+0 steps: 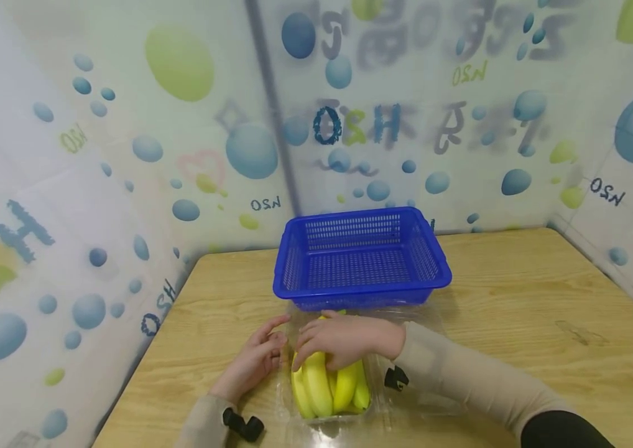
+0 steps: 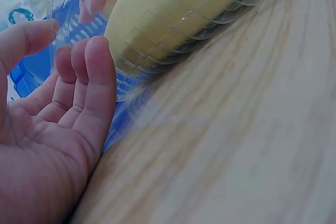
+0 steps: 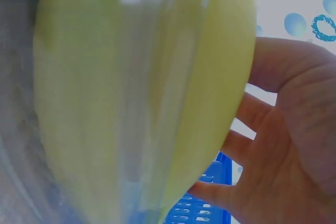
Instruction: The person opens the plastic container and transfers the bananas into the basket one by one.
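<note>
A bunch of yellow bananas [image 1: 319,389] lies in a clear plastic box [image 1: 341,418] on the table, below the blue basket in the head view. My right hand [image 1: 344,339] reaches across from the right and grips the bananas from above, with its fingers bent over them. In the right wrist view the bananas [image 3: 210,77] fill the middle, partly behind clear plastic, and the right hand [image 3: 289,129] curves round their far side. My left hand [image 1: 255,361] is at the box's left side, fingers loosely curled. The left wrist view shows the left hand [image 2: 58,124] palm up, holding nothing, its fingertips close by the box's ridged wall [image 2: 173,51].
An upright blue plastic basket [image 1: 355,267] with mesh sides stands just behind the box, near the wall. The wooden table [image 1: 518,298] extends to both sides. A printed curtain [image 1: 350,155] with blue and green spots encloses the back and sides.
</note>
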Demonstrator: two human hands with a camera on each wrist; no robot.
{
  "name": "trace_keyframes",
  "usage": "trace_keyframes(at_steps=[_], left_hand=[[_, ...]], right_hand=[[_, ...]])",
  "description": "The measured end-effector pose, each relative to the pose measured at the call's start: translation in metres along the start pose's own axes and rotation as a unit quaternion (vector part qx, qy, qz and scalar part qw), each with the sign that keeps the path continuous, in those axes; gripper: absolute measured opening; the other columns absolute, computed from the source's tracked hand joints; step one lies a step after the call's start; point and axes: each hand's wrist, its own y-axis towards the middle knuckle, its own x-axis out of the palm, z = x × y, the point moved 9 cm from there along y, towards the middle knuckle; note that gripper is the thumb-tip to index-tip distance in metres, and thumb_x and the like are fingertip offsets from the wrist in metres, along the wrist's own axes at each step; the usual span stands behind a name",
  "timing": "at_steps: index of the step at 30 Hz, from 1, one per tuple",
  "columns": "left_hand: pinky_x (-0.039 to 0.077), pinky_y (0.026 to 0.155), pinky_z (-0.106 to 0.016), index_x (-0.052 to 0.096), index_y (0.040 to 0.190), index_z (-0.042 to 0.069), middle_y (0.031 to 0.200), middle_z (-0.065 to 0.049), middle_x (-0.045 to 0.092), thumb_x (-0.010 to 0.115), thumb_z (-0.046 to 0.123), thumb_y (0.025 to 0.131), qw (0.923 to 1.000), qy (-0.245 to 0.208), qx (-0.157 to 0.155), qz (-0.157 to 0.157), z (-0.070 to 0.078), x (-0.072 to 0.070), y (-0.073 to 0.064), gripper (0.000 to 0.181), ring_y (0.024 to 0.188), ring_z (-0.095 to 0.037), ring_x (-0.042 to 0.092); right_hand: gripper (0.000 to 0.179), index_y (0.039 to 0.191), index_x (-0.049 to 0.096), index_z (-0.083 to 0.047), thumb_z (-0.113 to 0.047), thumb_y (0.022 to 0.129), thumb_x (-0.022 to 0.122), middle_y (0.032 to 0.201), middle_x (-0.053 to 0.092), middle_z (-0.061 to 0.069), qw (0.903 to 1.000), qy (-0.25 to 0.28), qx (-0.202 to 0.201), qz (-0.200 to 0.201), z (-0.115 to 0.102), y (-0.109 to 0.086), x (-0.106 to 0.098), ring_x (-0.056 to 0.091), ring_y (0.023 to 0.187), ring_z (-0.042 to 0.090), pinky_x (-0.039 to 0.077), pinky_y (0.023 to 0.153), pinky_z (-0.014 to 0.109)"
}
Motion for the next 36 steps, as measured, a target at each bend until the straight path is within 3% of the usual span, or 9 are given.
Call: trace_keyframes(at_steps=[3,8,36], left_hand=[[0.053,0.070,-0.026,0.021,0.148,-0.002,0.095,0.001,0.055,0.044,0.004,0.101,1.0000,0.003,-0.001,0.000,-0.0001,0.0003,0.0002,0.053,0.079,-0.011,0.059],[0.053,0.068,-0.025,0.023,0.148,-0.001,0.095,0.001,0.055,0.044,0.003,0.100,1.0000,0.002,0.000,-0.001,0.0001,-0.0001,0.0006,0.053,0.077,-0.010,0.058],[0.053,0.069,-0.024,0.021,0.149,0.000,0.096,0.002,0.054,0.041,0.003,0.101,0.9999,0.011,0.005,-0.012,0.0012,0.0018,-0.0006,0.051,0.075,-0.007,0.056]], right_hand=[[0.057,0.123,0.065,-0.035,-0.002,0.077,0.071,0.130,0.056,-0.015,0.9999,0.008,-0.007,-0.002,0.0009,0.0008,-0.0004,0.041,0.133,0.013,0.029,0.103,0.065],[0.055,0.119,0.067,-0.037,-0.003,0.076,0.072,0.131,0.056,-0.009,0.9998,0.014,-0.015,0.003,0.0026,0.0008,-0.0020,0.043,0.129,0.009,0.030,0.103,0.065],[0.049,0.123,0.066,-0.035,-0.009,0.082,0.073,0.132,0.057,-0.003,0.9978,0.014,-0.048,0.043,0.0050,-0.0044,-0.0043,0.044,0.127,0.011,0.035,0.103,0.054]])
